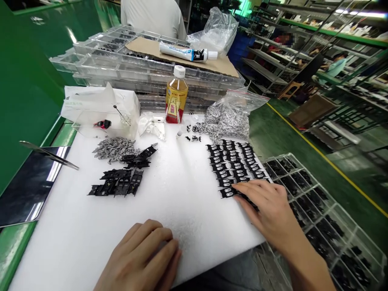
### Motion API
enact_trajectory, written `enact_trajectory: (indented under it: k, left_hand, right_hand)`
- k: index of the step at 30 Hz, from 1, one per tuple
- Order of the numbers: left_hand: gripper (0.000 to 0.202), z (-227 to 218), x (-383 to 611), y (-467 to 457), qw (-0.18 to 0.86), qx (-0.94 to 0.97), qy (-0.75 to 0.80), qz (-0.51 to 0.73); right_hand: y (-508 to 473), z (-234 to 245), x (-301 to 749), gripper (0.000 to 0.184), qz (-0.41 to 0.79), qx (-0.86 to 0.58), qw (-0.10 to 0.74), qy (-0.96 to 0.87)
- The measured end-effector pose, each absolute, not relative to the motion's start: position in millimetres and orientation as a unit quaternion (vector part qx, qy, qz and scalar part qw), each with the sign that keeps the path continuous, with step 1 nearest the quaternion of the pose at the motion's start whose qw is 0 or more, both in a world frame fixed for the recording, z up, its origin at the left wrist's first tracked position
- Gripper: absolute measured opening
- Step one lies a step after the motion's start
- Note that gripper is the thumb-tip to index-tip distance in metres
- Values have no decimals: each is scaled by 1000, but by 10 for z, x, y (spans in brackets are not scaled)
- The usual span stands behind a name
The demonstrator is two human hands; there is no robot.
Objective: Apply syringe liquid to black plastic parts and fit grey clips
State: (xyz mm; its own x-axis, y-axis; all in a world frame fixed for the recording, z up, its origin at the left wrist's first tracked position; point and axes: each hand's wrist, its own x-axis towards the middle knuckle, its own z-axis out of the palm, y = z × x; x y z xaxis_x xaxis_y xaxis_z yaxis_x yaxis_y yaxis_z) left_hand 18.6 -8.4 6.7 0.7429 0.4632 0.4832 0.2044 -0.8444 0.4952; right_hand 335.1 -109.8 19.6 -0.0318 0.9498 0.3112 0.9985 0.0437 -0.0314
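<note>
My left hand (145, 254) rests on the white foam pad (169, 194) near its front edge, fingers curled under and holding nothing I can see. My right hand (266, 206) lies flat with fingers stretched over the near end of rows of small black plastic parts (235, 163) laid out on the pad's right side. Its fingertips touch the nearest parts. A loose pile of black parts (121, 180) lies at the left of the pad, with a heap of small grey metal pieces (113, 146) behind it.
A clear tray of black parts (318, 214) sits off the pad's right edge. A bag of grey pieces (228, 117), a tea bottle (176, 97), a clear box (100, 113), stacked trays (136, 64) and a tube (188, 52) stand behind. Tweezers (48, 154) lie left. A person in a white shirt (153, 16) stands beyond.
</note>
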Motion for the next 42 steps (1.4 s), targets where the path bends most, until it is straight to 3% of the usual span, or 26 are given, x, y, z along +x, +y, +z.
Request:
enact_trajectory:
  k: [9, 18, 27, 33, 37, 42]
  left_hand:
    - [14, 94, 87, -99, 214, 904, 211, 305]
    - [25, 147, -299, 328, -77, 894, 329, 294]
    - [34, 129, -230, 536, -159, 903, 307, 256]
    - [25, 159, -219, 530, -173, 907, 282, 259]
    - [19, 144, -183, 543, -149, 893, 334, 265]
    - [17, 168, -177, 459, -64, 903, 317, 284]
  right_hand:
    - [-1097, 98, 3429, 24, -137, -652, 145, -731]
    - [-1167, 24, 3586, 32, -178, -625, 127, -750]
    - [-268, 660, 3226, 28, 6, -606, 283, -744]
    - [720, 663, 3039, 58, 100, -641, 283, -707]
    - [1084, 577, 2896, 28, 134, -622, 287, -716]
    - [871, 797, 2849, 29, 127, -615, 372, -684]
